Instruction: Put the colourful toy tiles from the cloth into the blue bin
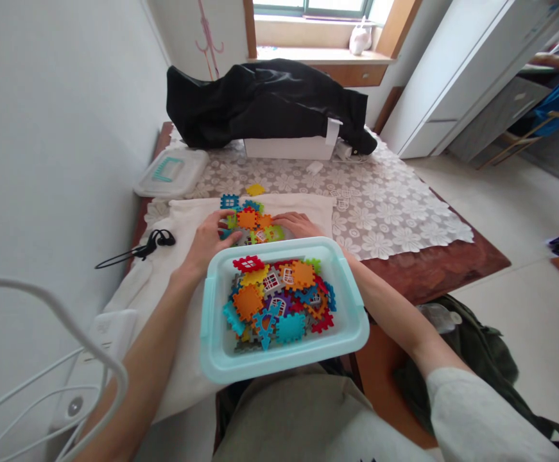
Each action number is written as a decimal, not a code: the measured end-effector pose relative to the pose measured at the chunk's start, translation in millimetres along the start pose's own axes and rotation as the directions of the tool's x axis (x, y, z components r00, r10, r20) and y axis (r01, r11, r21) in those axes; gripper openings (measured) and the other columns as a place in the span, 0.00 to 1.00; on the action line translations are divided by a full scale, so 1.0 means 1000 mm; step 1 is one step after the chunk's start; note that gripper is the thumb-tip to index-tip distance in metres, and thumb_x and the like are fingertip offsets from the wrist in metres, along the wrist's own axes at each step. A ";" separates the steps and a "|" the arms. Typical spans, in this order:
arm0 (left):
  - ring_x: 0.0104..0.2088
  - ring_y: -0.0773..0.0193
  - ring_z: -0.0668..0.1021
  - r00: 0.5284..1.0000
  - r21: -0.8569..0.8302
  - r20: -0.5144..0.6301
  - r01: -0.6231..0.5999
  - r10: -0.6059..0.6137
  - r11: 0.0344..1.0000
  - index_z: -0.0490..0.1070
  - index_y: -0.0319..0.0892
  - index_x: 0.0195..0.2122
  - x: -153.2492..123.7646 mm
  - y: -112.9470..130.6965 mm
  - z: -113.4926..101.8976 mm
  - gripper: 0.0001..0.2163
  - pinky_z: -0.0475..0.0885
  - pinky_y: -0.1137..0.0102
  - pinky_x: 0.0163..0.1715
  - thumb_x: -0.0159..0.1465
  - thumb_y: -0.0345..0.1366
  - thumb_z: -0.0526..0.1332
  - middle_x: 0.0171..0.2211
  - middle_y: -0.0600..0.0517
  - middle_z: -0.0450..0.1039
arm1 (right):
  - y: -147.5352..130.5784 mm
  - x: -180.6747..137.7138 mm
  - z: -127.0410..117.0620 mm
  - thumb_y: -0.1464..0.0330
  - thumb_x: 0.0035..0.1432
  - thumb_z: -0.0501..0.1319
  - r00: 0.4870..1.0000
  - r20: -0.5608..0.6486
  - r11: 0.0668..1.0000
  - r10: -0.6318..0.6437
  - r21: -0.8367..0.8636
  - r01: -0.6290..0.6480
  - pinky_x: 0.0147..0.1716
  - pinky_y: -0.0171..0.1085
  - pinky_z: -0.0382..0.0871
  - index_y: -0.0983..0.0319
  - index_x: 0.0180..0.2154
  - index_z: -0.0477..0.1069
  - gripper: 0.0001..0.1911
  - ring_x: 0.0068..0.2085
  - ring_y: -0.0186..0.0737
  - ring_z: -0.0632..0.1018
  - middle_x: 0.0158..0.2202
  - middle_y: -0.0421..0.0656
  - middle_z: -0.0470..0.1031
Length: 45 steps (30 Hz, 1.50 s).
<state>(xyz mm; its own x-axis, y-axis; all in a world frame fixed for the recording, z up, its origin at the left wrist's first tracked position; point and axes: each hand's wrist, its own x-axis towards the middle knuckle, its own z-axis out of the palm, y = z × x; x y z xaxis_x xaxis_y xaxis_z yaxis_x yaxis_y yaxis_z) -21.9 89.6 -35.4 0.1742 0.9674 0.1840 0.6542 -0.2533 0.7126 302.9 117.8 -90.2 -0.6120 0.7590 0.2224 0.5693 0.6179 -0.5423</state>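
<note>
Closest to the camera, a thick white plastic-coated cable loops in from the lower left, crossing in front of the left forearm in the head view. Next comes a pale aqua, rounded rectangular plastic tub, filled with flat notched plastic tiles in orange, red, blue, yellow, grey and purple; it sits right before the person's body, and what bears its near side cannot be told. Just beyond its far rim, a low pile of multicoloured notched plastic pieces lies on a cream-white cloth, and the two hands stand apart with that pile between them — the left hand curved at its left side, thumb and fingers parted, the right hand with its fingertips at the right side. Whether either one grips a piece cannot be made out. The likeliest trouble seems to be the tub: a knock from a forearm or the body could tip it and spill the tiles, more so if its near side overhangs. A sideways sweep might rumple the cloth and scatter the pile — and the cable could snag the left forearm if that arm swings back
</note>
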 end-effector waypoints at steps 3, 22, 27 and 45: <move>0.60 0.38 0.83 0.994 0.046 0.095 -0.061 0.057 0.997 0.76 0.40 0.67 -0.001 0.000 0.002 0.33 0.79 0.44 0.63 0.63 0.50 0.71 0.65 0.36 0.79 | 0.001 -0.001 0.000 0.58 0.72 0.67 1.000 0.017 1.000 -0.001 -0.004 0.001 0.77 0.58 0.58 0.57 0.73 0.71 0.33 0.74 0.56 0.69 0.75 0.52 0.72; 0.54 0.42 0.87 0.995 0.173 -0.059 -0.074 0.085 0.982 0.84 0.44 0.52 -0.003 0.008 -0.007 0.18 0.78 0.51 0.61 0.75 0.47 0.59 0.55 0.40 0.88 | -0.001 0.001 0.000 0.57 0.72 0.68 0.999 0.005 0.999 -0.041 -0.015 0.041 0.74 0.56 0.61 0.58 0.71 0.73 0.31 0.75 0.59 0.70 0.74 0.54 0.72; 0.54 0.40 0.87 0.994 0.250 -0.089 -0.044 0.068 0.967 0.83 0.44 0.59 -0.003 0.006 -0.013 0.18 0.78 0.51 0.57 0.75 0.43 0.59 0.56 0.39 0.88 | -0.003 0.003 -0.003 0.59 0.70 0.70 0.999 0.043 1.000 -0.024 -0.006 0.025 0.74 0.58 0.61 0.59 0.72 0.72 0.33 0.75 0.60 0.70 0.75 0.56 0.72; 0.35 0.55 0.88 0.987 -0.805 -0.126 -0.041 -0.103 0.591 0.84 0.50 0.37 -0.007 0.044 -0.035 0.23 0.87 0.60 0.41 0.50 0.57 0.85 0.34 0.51 0.87 | -0.007 0.001 -0.006 0.60 0.67 0.73 0.998 0.044 0.999 -0.036 -0.020 0.037 0.76 0.56 0.59 0.61 0.72 0.72 0.36 0.75 0.61 0.70 0.75 0.57 0.72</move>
<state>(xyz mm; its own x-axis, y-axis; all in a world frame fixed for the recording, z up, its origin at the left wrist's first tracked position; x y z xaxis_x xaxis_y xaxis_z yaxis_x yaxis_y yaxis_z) -19.9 72.1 18.5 0.0115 0.9811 0.1931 -0.2130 -0.1863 0.9591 301.2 115.3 -81.1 -0.6559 0.7264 0.2055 0.5573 0.6495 -0.5173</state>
